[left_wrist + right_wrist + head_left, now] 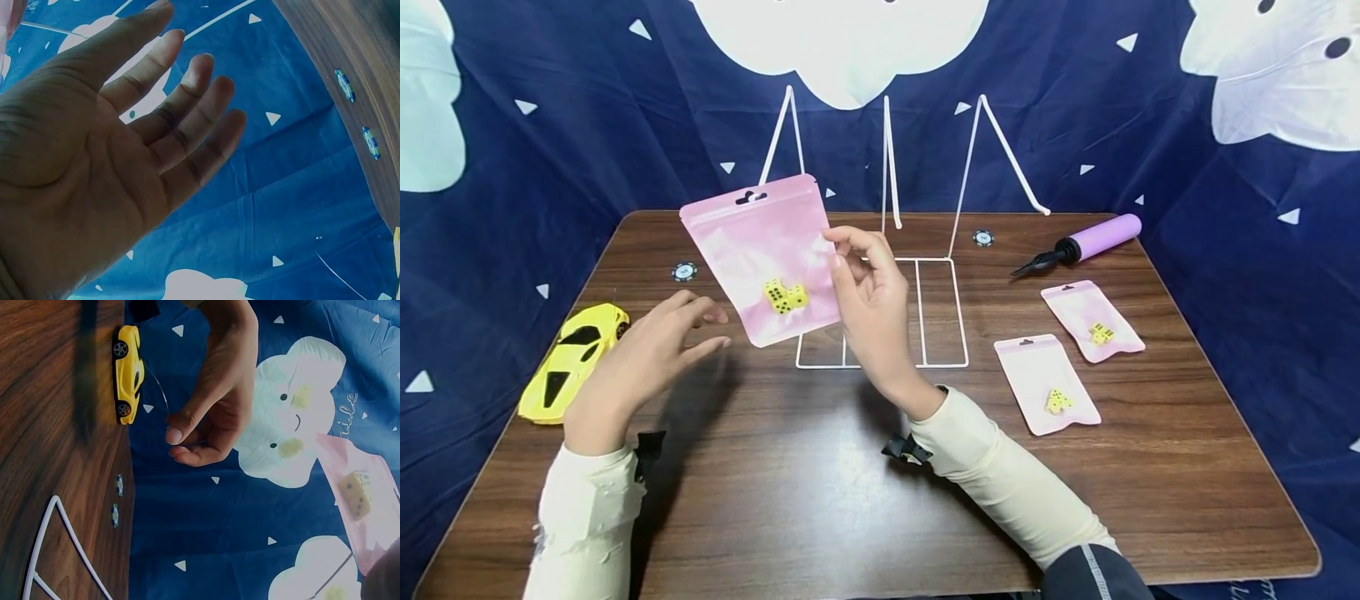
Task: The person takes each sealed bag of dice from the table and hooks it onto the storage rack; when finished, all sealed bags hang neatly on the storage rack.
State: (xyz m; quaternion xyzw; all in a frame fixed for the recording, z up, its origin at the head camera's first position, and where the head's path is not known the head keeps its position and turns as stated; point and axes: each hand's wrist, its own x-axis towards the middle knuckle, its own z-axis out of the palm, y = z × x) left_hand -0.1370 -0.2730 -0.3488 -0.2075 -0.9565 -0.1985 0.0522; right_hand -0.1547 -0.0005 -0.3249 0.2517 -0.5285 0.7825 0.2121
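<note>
My right hand pinches the right edge of a pink zip bag between thumb and fingers, holding it up above the table. Yellow dice with black dots show in the lower part of this bag; the right wrist view catches the bag at its right edge. To the left of the bag, my left hand hovers with nothing in it, its fingers loosely extended and apart. Behind the bag stands a white wire rack with upright hooks, partly covered by the bag and my right hand.
Two more pink bags with yellow dice, a nearer one and a farther one, lie at right. Behind them is a purple hand pump. A yellow toy car sits at left. Poker chips lie on the wooden table.
</note>
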